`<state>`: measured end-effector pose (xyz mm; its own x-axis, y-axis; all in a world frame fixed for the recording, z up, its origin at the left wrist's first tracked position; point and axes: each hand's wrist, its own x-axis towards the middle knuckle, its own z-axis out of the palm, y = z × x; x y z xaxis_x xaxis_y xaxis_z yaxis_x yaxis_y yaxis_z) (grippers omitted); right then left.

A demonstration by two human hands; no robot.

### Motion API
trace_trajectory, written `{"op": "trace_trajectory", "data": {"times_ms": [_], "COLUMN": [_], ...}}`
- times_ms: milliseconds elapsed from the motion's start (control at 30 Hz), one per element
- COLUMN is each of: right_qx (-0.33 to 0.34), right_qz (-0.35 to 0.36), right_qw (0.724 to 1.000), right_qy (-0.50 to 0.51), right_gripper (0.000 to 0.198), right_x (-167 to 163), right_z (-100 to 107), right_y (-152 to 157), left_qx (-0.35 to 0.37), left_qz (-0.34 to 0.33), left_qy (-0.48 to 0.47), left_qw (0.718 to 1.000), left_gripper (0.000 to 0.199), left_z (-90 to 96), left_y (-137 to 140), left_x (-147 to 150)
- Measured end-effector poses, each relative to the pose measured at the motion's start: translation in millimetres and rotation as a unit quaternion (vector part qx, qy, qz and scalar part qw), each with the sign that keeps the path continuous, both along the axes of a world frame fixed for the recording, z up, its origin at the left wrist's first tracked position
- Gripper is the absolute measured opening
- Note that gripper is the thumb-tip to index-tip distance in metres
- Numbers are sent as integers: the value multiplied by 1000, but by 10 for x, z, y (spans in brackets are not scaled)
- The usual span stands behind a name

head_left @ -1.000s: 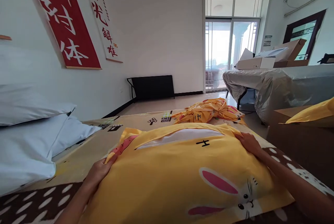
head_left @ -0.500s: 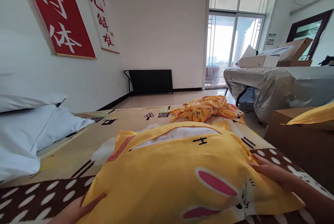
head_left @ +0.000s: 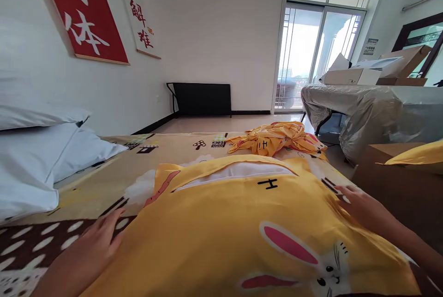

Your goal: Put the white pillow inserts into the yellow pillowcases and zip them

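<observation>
A yellow pillow (head_left: 214, 227) with a rabbit print lies flat in front of me. Its case gapes along the far edge, and a strip of the white pillow insert (head_left: 238, 172) shows in the slit. My left hand (head_left: 92, 246) rests beside the left edge of the pillow, back up, fingers stretched out. At the opposite edge is my right hand (head_left: 362, 207), also with extended fingers, touching or just over the cloth; exact contact is unclear. Neither hand grips the pillow. Beyond it lies a crumpled heap of yellow pillowcases (head_left: 277, 137).
A patterned blanket (head_left: 180, 144) covers the surface under the pillow. White pillows (head_left: 79, 149) are piled at the left. On the right stand a cardboard box (head_left: 391, 186) with yellow cloth (head_left: 418, 154) on it and a plastic-covered table (head_left: 367, 98) bearing boxes.
Both hands have loosened from the pillow's sides; the left has moved up and outward, and the right now lies higher with fingers extended. My view has tilted down slightly.
</observation>
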<state>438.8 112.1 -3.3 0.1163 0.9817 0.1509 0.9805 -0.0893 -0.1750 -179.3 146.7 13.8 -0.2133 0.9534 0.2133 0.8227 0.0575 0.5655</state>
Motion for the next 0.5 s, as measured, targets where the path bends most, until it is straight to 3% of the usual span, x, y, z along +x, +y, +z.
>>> {"op": "trace_trajectory", "data": {"times_ms": [33,133,200,267,367,500], "right_qx": [48,115,104,86,46,-3], "right_qz": [51,244,332,371,358,317], "right_qw": [997,960,933,921,930,942], "right_qy": [13,70,98,86,70,108], "right_gripper": [43,39,39,39,41,46], "right_x": [-189,-900,-1360,-1674,-1747,-1355], "right_z": [205,730,893,882,652,268], "right_y": [88,381,556,690,801,816], "left_qx": [20,58,77,70,-1,-78], "left_qz": [-16,-220,-341,-389,-392,-364], "left_qy": [49,107,110,104,100,67], "left_qw": [998,968,930,913,914,926], "left_gripper": [45,41,44,46,44,48], "left_z": [160,615,786,804,603,229], "left_y": [17,109,225,376,576,637], "left_x": [266,1239,1836,2236,2351,1860]}}
